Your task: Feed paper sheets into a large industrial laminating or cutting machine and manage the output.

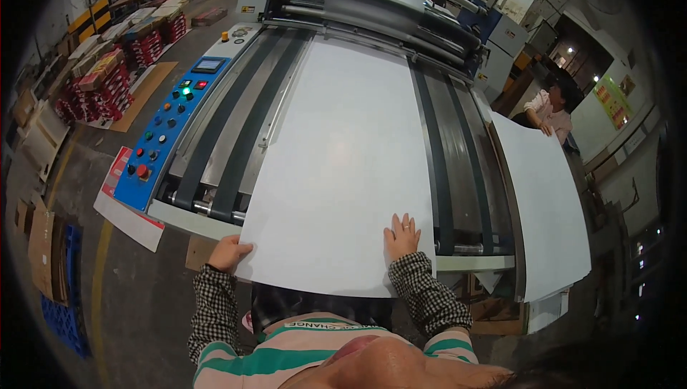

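A large white sheet lies on the feed table of a big machine, reaching up toward the rollers. My left hand grips the sheet's near left corner, fingers curled under the edge. My right hand lies flat on top of the sheet near its lower right, fingers spread. Dark belts run along the table on both sides of the sheet.
A blue control panel with coloured buttons lines the machine's left side. A stack of white sheets sits to the right, where another person stands. Piles of red and white printed stock and flat cardboard cover the floor on the left.
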Available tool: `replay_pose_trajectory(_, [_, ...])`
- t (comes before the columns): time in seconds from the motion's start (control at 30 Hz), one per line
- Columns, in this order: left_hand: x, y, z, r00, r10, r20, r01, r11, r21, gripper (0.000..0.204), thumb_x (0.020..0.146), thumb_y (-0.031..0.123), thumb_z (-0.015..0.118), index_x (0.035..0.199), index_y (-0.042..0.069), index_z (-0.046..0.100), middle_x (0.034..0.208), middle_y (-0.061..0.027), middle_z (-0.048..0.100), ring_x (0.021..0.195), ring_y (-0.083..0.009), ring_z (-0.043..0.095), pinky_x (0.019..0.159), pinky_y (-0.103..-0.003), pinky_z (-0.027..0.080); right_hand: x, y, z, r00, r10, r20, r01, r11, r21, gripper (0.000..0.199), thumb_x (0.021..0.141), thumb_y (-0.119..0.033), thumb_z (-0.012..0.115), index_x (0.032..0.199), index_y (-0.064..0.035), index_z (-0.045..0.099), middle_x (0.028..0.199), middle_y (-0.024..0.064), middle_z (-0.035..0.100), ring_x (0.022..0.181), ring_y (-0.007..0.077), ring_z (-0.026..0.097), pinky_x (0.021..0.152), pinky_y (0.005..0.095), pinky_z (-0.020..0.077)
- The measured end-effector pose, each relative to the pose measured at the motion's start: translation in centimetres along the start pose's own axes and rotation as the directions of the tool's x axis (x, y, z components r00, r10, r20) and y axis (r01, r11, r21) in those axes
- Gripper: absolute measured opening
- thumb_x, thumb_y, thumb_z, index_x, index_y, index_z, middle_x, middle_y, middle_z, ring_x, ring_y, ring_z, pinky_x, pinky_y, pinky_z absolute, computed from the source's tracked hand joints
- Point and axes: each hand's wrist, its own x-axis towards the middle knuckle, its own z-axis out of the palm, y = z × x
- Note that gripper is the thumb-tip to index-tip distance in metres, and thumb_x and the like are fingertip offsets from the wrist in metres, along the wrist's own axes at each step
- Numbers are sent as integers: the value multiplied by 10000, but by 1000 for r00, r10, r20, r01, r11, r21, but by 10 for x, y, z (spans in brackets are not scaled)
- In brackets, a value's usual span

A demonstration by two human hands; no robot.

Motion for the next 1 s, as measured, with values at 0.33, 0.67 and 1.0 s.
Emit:
replay_pose_trajectory(0.33, [60, 56, 16, 663, 594, -454, -92, 668, 739, 194, 696, 105, 549, 853, -7, 559, 765, -171, 582, 705, -312, 556, 636, -374, 444, 113, -28, 0, 990, -137, -20, 133, 983, -125, 485, 823, -353, 406, 1199, -47, 399, 1287, 213, 280, 1200, 362, 227, 981, 487, 162])
replay_pose_trajectory(0.67, [35, 53, 13, 638, 606, -475, -121, 687, 716, 246, 724, 166, 560, 865, -35, 548, 733, -169, 581, 710, -306, 564, 641, -353, 450, 32, 284, -123, 605, 452, -655, -766, 556, -324, 538, 653, -250, 614, 1153, -146, 446, 1227, 95, 389, 1159, 266, 337, 884, 497, 307])
replay_pose_trajectory(1.0, [61, 39, 156, 893, 445, 70, -376, 651, 660, 267, 729, 230, 536, 868, 7, 581, 782, -163, 590, 681, -261, 588, 622, -323, 472, 15, 310, -32, 805, 565, -181, -586, 805, -94, 172, 731, -188, 534, 796, -28, 532, 800, 139, 541, 751, 287, 529, 649, 435, 443])
